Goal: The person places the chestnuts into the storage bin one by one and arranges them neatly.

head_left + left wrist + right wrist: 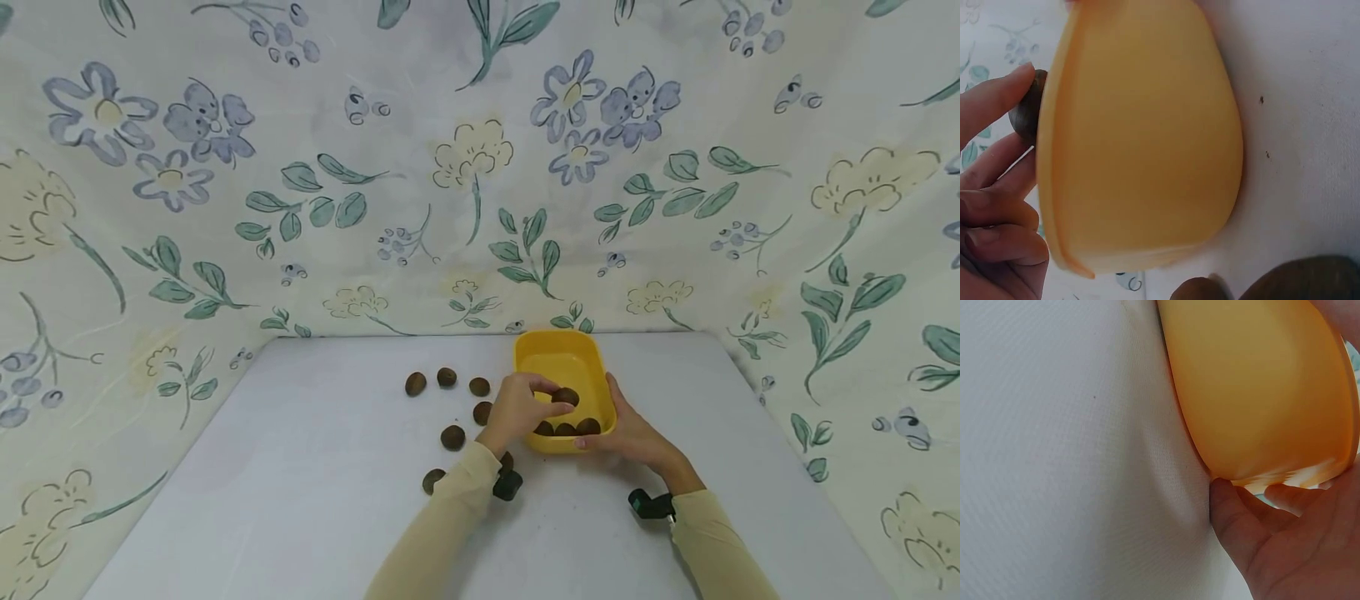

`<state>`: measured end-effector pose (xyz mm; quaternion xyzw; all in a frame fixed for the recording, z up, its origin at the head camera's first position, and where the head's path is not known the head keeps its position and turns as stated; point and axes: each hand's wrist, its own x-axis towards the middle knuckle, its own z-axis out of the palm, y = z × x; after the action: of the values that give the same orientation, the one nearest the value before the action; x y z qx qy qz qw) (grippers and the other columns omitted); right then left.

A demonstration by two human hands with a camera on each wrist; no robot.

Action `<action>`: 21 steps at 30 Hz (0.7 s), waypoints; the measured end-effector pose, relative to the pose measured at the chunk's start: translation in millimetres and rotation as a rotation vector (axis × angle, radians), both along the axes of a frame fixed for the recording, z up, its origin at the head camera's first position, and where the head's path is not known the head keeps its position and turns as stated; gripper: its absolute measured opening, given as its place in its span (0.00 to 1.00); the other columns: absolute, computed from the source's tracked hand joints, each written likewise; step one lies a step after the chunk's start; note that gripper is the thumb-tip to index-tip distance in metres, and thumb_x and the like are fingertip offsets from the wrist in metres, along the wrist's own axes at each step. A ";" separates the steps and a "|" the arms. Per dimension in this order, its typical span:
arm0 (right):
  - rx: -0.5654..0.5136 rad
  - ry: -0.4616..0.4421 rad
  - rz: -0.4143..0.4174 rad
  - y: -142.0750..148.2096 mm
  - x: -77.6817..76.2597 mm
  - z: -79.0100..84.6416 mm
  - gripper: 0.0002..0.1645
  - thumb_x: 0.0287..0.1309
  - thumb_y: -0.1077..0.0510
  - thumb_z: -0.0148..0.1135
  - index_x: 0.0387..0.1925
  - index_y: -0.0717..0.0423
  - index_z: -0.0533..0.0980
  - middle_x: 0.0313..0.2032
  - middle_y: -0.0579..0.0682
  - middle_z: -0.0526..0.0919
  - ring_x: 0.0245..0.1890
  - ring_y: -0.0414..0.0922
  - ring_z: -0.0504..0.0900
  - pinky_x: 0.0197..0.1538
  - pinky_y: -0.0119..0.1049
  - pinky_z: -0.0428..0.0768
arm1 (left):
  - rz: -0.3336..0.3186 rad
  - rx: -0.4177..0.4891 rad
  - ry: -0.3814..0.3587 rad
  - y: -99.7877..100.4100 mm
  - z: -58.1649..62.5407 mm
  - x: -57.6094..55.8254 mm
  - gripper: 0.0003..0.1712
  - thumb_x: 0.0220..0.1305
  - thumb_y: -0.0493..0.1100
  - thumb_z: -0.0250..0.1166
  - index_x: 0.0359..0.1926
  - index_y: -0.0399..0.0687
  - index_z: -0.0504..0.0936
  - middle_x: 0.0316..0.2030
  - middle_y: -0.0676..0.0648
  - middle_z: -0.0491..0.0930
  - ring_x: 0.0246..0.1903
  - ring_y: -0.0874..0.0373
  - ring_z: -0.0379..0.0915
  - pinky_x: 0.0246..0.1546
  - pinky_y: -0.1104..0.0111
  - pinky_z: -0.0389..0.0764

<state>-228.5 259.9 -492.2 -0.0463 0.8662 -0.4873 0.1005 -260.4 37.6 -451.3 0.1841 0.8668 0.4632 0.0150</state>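
My left hand (517,410) pinches a brown, roundish kiwi-like fruit (566,397) between thumb and fingers, over the yellow plastic tub (542,445). In the left wrist view, this fruit (1027,115) shows just beyond the tub's rim, with the other fingers curled below it. Several similar brown fruits (588,427) lie in a row inside the tub along its near wall. My right hand (633,433) grips the tub at its near right corner, thumb at the front and fingers along the right side. The right wrist view shows fingertips (1222,490) against the tub's wall.
Several more brown fruits (452,437) lie scattered on the white table (300,467) left of the tub, some partly hidden by the left forearm. A flower-patterned cloth (480,167) hangs behind the table's far edge and along its sides.
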 end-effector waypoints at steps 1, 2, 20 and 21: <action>-0.002 0.003 0.001 0.1 -0.3 -0.5 0.85 0.42 0.34 0.81 0.83 0.41 0.28 0.83 0.56 0.48 0.74 0.59 0.64 0.75 0.68 0.62 | 0.003 -0.011 0.003 1.8 -0.6 -0.3 0.23 0.57 0.54 0.79 0.48 0.45 0.90 0.47 0.48 0.90 0.53 0.47 0.82 0.56 0.56 0.83; -0.003 0.005 0.001 0.3 -0.6 -1.0 0.85 0.42 0.34 0.81 0.83 0.41 0.28 0.83 0.56 0.49 0.74 0.58 0.64 0.75 0.68 0.62 | 0.006 -0.025 0.005 3.6 -1.2 -0.5 0.23 0.57 0.54 0.79 0.48 0.45 0.90 0.47 0.48 0.90 0.53 0.48 0.82 0.57 0.56 0.83; -0.002 -0.002 0.013 1.4 1.0 1.5 0.84 0.44 0.33 0.79 0.82 0.41 0.27 0.83 0.55 0.46 0.76 0.58 0.60 0.77 0.67 0.59 | 0.074 -0.334 0.082 31.6 -9.2 -3.7 0.15 0.55 0.53 0.80 0.38 0.51 0.92 0.36 0.55 0.90 0.35 0.62 0.81 0.43 0.63 0.84; -0.003 -0.001 0.014 1.1 1.1 1.8 0.84 0.43 0.33 0.79 0.82 0.40 0.27 0.83 0.55 0.47 0.76 0.57 0.61 0.77 0.67 0.59 | 0.075 -0.353 0.092 32.8 -9.9 -3.9 0.14 0.55 0.53 0.80 0.38 0.51 0.92 0.35 0.55 0.90 0.33 0.62 0.79 0.42 0.64 0.84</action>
<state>-227.4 261.0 -490.4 -0.0520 0.8651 -0.4878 0.1043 -264.3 70.4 -461.2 0.1670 0.9406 0.2953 -0.0099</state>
